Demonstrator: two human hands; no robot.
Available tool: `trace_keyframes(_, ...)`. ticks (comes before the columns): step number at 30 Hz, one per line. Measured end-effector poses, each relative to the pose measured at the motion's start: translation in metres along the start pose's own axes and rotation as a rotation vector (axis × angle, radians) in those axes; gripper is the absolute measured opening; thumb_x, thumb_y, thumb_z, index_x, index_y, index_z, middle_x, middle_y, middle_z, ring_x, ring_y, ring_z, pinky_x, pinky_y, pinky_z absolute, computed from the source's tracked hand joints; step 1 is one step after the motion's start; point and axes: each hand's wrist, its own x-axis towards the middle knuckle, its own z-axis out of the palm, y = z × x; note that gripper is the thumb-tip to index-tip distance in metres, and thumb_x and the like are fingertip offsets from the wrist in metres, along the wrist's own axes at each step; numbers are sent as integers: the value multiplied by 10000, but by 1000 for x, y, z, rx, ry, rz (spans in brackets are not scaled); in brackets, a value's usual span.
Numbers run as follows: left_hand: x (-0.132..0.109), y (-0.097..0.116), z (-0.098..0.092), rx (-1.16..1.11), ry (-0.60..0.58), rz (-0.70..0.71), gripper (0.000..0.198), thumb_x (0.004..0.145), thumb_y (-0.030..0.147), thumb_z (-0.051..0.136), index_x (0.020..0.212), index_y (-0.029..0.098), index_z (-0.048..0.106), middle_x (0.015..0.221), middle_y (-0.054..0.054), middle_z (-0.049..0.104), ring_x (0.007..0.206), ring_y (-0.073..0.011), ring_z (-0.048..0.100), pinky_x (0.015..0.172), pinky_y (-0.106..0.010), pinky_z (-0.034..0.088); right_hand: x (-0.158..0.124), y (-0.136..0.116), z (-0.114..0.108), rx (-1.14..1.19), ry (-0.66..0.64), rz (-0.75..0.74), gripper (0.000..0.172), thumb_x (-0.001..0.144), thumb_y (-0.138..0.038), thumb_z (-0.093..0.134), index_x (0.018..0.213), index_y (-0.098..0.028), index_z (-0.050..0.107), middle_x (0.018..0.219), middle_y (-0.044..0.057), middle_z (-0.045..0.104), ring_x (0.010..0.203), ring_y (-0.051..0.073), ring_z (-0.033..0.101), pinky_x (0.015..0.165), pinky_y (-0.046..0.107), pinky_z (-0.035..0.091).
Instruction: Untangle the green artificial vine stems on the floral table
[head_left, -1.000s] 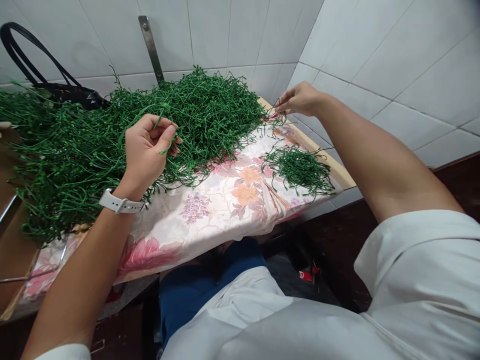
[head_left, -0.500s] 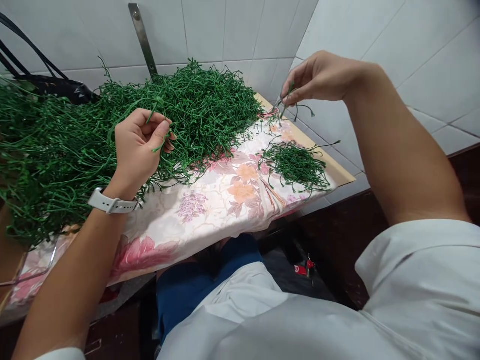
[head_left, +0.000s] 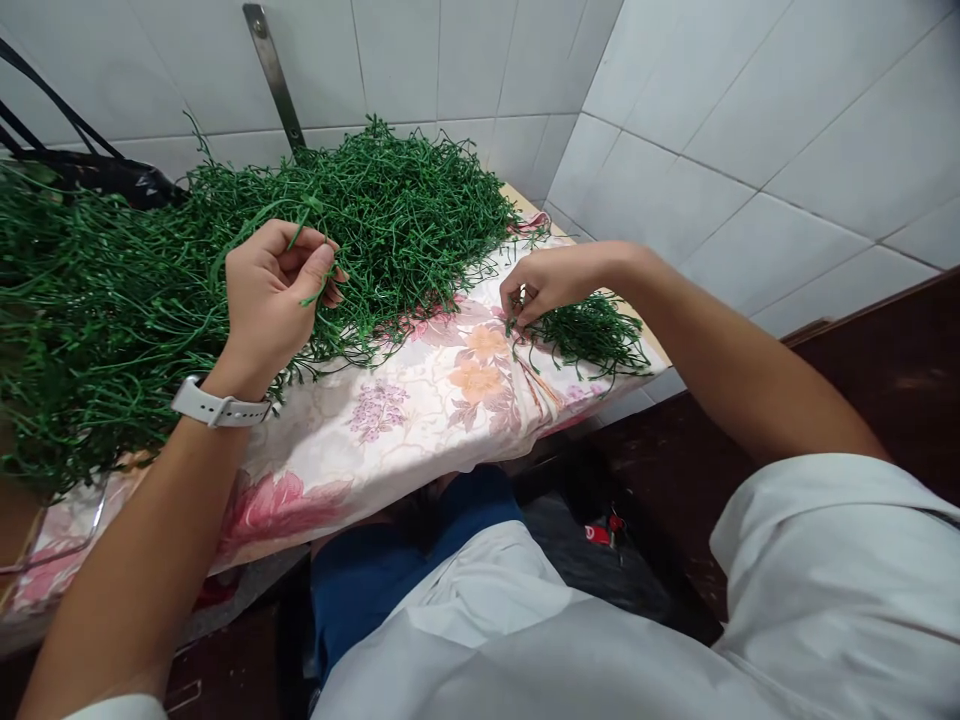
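On the floral cloth, the left hand holds a thin green stem in a narrow grip, beside a large heap of stems. The right hand pinches stems in a narrow grip at the edge of a small stem pile, also on the cloth.

green stems on a cream cloth with pink-and-peach flowers.
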Motion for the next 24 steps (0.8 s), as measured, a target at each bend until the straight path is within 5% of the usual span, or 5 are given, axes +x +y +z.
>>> trace_keyframes(6, 1, -2, -2, 2, -26, 34, 575, 621, 679, 951, 807, 191, 709, 601, 70, 707, 438, -60, 619, 333, -252, 457, -24, 0, -19, 66, -115, 127, 321, 838, -308, 871, 1150, -365, 827, 1154, -41, 822, 1139, 270, 767, 952, 412, 609)
trace_keyframes(10, 2, -2, -2, 11, -5, 7, 615, 579, 722, 949, 799, 205, 699, 625, 66, 712, 475, -78, 634, 343, -270, 443, -30, 31, -41, 224, 42, 233, 321, 969, -315, 776, 1288, -293, 795, 1304, 37, 785, 1205, 271, 743, 1051, 444, 599)
trace_keyframes(15, 1, 0, -3, 38, -20, -27, 616, 615, 738, 932, 811, 206, 690, 611, 46, 698, 453, -81, 588, 359, -293, 429, 13, 85, -46, 82, 356, 479, 391, 990, -353, 739, 1348, -198, 739, 1282, 157, 771, 1147, 353, 759, 1034, 518, 615)
trace_keyframes(20, 0, -2, -4, 46, -33, -2, 614, 638, 738, 920, 813, 201, 677, 598, 47, 688, 437, -68, 582, 352, -281, 420, 61, 95, -20, 0, 289, 511, 739, 1002, -518, 682, 1575, -72, 544, 1468, 252, 663, 1306, 426, 688, 1104, 501, 555)
trace_keyframes(24, 0, -5, -7, 46, -69, 12, 522, 725, 664, 904, 848, 208, 681, 626, 54, 694, 476, -61, 608, 377, -270, 463, 79, 96, -9, -111, 323, 505, 578, 1013, -454, 659, 1435, -60, 667, 1459, 250, 667, 1399, 454, 605, 1169, 488, 489)
